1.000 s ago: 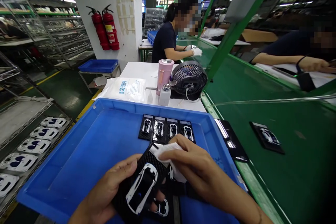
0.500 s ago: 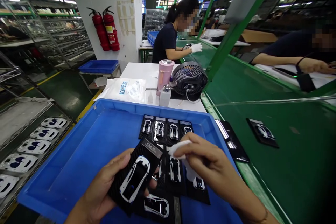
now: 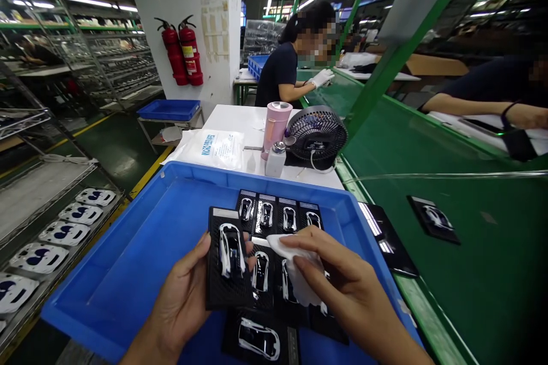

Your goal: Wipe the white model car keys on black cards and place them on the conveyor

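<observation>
the person's left hand point(image 3: 180, 311) is gripping a black carbon-fibre card point(image 3: 218, 291), with the thumb pressing on its face and the fingers curled behind it. the card's white car emblem point(image 3: 230, 251) is facing up, and the card is being held over a blue plastic tray point(image 3: 128, 291). the right hand point(image 3: 338, 279) is half closed, pinching a white wipe point(image 3: 299, 274) between thumb and fingers, just beside the held card. a row of 4 matching cards point(image 3: 278, 217) is lying at the tray's far side, and more cards point(image 3: 257, 339) are lying overlapped beneath the hands. past the tray, a pink bottle point(image 3: 276, 128), a small white bottle point(image 3: 275, 159) and a black desk fan point(image 3: 315, 133) are standing on a white table point(image 3: 231, 117). another card point(image 3: 433, 218) is lying on a green conveyor belt point(image 3: 471, 296) to the right, and a co-worker in white gloves point(image 3: 323, 78) is sitting beyond the table.
</observation>
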Available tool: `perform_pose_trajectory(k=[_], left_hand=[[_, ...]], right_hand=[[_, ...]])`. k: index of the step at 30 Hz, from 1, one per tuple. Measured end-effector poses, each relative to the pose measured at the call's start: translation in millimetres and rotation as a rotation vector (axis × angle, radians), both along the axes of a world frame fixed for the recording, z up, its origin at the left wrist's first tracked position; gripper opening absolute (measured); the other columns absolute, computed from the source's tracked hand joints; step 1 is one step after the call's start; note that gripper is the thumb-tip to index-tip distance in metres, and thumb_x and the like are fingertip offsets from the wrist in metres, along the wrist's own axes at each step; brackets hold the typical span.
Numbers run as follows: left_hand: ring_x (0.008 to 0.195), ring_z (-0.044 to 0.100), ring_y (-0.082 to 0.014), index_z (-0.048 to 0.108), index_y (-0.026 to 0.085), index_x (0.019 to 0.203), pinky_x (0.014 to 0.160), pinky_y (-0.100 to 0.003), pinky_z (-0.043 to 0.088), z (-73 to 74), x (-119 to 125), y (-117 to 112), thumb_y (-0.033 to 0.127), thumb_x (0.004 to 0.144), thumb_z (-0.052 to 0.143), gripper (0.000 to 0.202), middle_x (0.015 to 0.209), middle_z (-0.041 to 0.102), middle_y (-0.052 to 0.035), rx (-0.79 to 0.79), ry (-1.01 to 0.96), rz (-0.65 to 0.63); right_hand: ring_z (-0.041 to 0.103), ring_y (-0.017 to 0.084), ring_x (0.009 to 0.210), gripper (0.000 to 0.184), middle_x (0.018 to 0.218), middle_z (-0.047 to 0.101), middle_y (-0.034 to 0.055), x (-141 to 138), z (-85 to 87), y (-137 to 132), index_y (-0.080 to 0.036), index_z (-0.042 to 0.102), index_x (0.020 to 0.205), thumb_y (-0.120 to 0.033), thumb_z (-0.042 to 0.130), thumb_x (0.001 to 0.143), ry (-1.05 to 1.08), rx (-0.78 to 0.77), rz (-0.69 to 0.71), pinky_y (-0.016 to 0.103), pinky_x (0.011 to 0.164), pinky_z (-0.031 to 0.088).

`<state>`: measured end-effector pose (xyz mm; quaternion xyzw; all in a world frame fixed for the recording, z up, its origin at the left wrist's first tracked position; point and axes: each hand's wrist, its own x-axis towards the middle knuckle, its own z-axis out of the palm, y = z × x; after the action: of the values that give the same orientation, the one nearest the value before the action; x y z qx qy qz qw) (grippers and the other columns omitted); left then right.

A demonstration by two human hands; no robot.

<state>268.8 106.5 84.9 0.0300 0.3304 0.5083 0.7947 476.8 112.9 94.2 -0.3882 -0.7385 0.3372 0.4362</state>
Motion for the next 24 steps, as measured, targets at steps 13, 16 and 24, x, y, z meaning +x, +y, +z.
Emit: perform_pose_trajectory(k=[13,16,24], left_hand=[[0.075,0.068,-0.0195,0.061,0.008,0.089,0.072,-0.034,0.056,-1.3,15.1,0.7,0.020,0.083,0.051,0.017,0.082,0.071,-0.0108,-0.167,-0.009,0.095],[0.078,0.067,-0.0211,0.061,0.007,0.092,0.072,-0.035,0.056,-1.4,16.0,0.8,0.020,0.083,0.052,0.019,0.086,0.071,-0.0120,-0.175,0.014,0.093],[0.086,0.066,-0.0236,0.059,0.004,0.098,0.076,-0.035,0.055,-4.5,17.9,0.3,0.021,0.083,0.052,0.024,0.096,0.068,-0.0161,-0.172,-0.024,0.112]], right_hand=[[0.051,0.014,0.077,0.032,0.089,0.051,0.0040,-13.5,-7.4,-9.5,-0.024,0.053,0.116,-0.008,0.043,0.090,0.004,0.010,0.128,0.026,0.062,0.041],[0.051,0.014,0.077,0.032,0.089,0.050,0.0041,-15.1,-7.0,-11.2,-0.023,0.052,0.116,-0.007,0.043,0.090,0.002,0.034,0.136,0.026,0.062,0.041],[0.049,0.013,0.074,0.033,0.089,0.048,0.0038,-19.4,-9.4,-10.0,-0.023,0.050,0.117,-0.007,0.040,0.090,-0.070,0.060,0.117,0.026,0.061,0.039]])
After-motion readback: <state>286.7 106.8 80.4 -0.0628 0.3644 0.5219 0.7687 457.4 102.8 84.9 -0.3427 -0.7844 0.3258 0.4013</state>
